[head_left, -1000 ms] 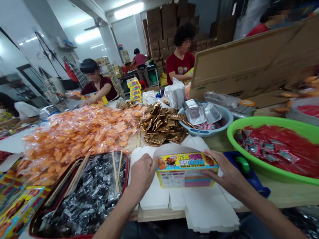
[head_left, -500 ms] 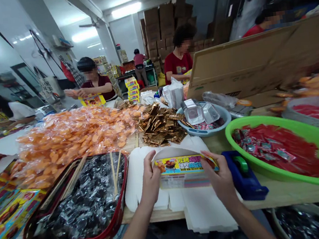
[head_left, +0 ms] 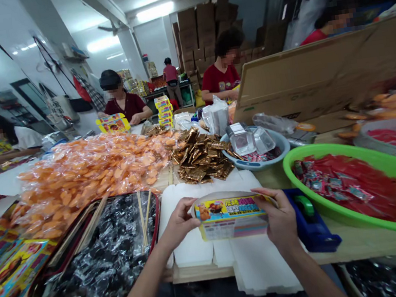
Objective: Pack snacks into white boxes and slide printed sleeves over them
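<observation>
Both of my hands hold a small printed cardboard box (head_left: 231, 215), yellow on top with pink and white sides, just above flat white box blanks (head_left: 198, 251) on the table. My left hand (head_left: 178, 225) pinches its left end. My right hand (head_left: 280, 218) wraps around its right end. A blue tape dispenser (head_left: 310, 226) sits right beside my right hand.
A red tray of black-wrapped sweets (head_left: 98, 256) lies to the left, orange packets (head_left: 87, 171) and gold packets (head_left: 199, 155) behind. A green basin of red packets (head_left: 358, 190) stands to the right, a blue bowl (head_left: 257, 147) behind it. Several people work across the table.
My hands have shifted on the box: the left moved from its top edge to its left end, the right closed further round the right end. The box stays in front of me.
</observation>
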Available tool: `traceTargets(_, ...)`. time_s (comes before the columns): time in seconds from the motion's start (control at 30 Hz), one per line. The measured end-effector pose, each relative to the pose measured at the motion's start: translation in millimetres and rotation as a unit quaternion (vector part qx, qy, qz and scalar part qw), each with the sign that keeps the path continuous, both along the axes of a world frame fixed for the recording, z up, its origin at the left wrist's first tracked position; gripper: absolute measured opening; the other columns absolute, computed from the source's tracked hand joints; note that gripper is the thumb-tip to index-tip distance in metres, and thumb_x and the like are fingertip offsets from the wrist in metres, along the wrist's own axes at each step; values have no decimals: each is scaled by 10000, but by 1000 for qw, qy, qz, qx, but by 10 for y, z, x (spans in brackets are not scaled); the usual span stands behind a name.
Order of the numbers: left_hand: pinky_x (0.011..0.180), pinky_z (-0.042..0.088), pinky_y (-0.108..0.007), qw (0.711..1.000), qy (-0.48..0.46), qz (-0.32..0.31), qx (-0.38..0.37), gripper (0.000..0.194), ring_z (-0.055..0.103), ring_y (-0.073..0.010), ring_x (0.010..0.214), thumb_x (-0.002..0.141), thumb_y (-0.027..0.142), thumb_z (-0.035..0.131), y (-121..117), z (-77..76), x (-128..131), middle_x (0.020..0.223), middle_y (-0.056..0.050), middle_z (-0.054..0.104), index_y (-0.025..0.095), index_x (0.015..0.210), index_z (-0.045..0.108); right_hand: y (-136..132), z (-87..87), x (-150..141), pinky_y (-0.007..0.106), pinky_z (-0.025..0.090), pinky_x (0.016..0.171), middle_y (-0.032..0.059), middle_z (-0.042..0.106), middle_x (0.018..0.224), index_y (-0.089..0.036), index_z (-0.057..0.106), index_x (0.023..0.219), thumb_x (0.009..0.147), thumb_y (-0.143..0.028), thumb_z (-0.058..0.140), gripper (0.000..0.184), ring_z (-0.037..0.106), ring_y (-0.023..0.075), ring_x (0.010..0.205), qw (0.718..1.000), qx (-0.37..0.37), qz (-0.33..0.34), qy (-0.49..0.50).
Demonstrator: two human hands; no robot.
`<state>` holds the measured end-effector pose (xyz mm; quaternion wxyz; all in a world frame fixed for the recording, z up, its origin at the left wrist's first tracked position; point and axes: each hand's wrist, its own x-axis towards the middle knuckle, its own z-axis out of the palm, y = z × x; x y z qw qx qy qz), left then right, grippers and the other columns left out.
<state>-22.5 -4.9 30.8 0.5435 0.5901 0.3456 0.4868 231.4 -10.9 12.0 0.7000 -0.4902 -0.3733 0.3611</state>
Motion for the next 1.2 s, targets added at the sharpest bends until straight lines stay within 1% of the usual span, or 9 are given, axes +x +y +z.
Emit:
traceTargets(0.13, 820, 441, -279, 990, 116, -25, 72, 516, 573, -196, 904, 501, 308, 851, 58, 153, -109, 937, -44, 602, 208, 956, 628, 45, 28, 92, 305, 465, 664, 21, 611, 898, -216, 592, 839, 656, -316, 729, 249, 561, 182, 787, 997, -34, 68, 31)
traceTargets(0.27, 836, 446, -294, 956, 254, -79, 127, 606, 592, -223, 890, 498, 300, 847, 127, 485, -157, 922, -58, 646, 234, 1068, 652, 47, 60, 156, 280, 456, 670, -3, 597, 884, -228, 563, 841, 683, -327, 721, 244, 545, 163, 767, 992, -40, 123, 14)
traceTargets(0.4, 862, 458, -292, 928, 310, -185, 98, 391, 615, -245, 928, 609, 296, 782, 198, 804, -157, 905, -79, 675, 257, 990, 710, 36, 35, 184, 277, 452, 655, -4, 589, 887, -236, 547, 874, 705, -340, 710, 257, 543, 166, 756, 989, -43, 142, 10)
traceTargets(0.47, 836, 492, -296, 930, 287, -220, 71, 281, 623, -251, 961, 669, 280, 732, 210, 882, -150, 1067, -99, 662, 260, 949, 726, 41, 9, 190, 280, 446, 677, -5, 588, 902, -238, 547, 876, 709, -343, 708, 254, 540, 168, 773, 990, -34, 136, 1)
traceTargets(0.6, 724, 559, -318, 930, 230, -282, 42, 240, 642, -264, 980, 757, 242, 628, 195, 909, -146, 1360, -102, 477, 253, 979, 719, 59, -13, 196, 304, 431, 739, 6, 581, 930, -236, 551, 890, 731, -353, 693, 243, 531, 180, 825, 991, -28, 132, -22)
traceTargets(0.77, 929, 477, -413, 922, 247, -281, 103, 207, 559, -292, 1136, 769, 179, 602, 164, 942, -130, 1235, -128, 582, 236, 919, 733, 36, -15, 199, 303, 419, 755, 16, 585, 947, -231, 547, 898, 759, -337, 671, 214, 526, 179, 846, 990, -10, 135, -42)
traceTargets(0.9, 1030, 375, -448, 918, 249, -297, 79, 228, 478, -289, 1220, 754, 185, 621, 126, 963, -110, 1234, -111, 582, 241, 951, 723, -14, -82, 241, 324, 429, 789, 45, 584, 1008, -231, 527, 943, 794, -360, 625, 220, 532, 201, 908, 988, 14, 136, -74)
traceTargets(1.07, 1041, 346, -460, 914, 234, -298, 147, 269, 471, -284, 1219, 787, 188, 598, 110, 896, -129, 1240, -108, 581, 261, 1025, 699, 7, -141, 282, 361, 421, 859, 64, 570, 1045, -231, 516, 992, 801, -486, 573, 323, 530, 233, 994, 980, 73, 145, -114)
traceTargets(1.2, 1089, 279, -443, 902, 255, -308, 166, 291, 384, -265, 1282, 862, 262, 510, 139, 807, -172, 1318, -81, 514, 264, 1114, 657, 39, -83, 246, 347, 396, 888, 56, 563, 1096, -238, 532, 968, 855, -384, 547, 186, 516, 209, 1024, 981, 53, 145, -122)
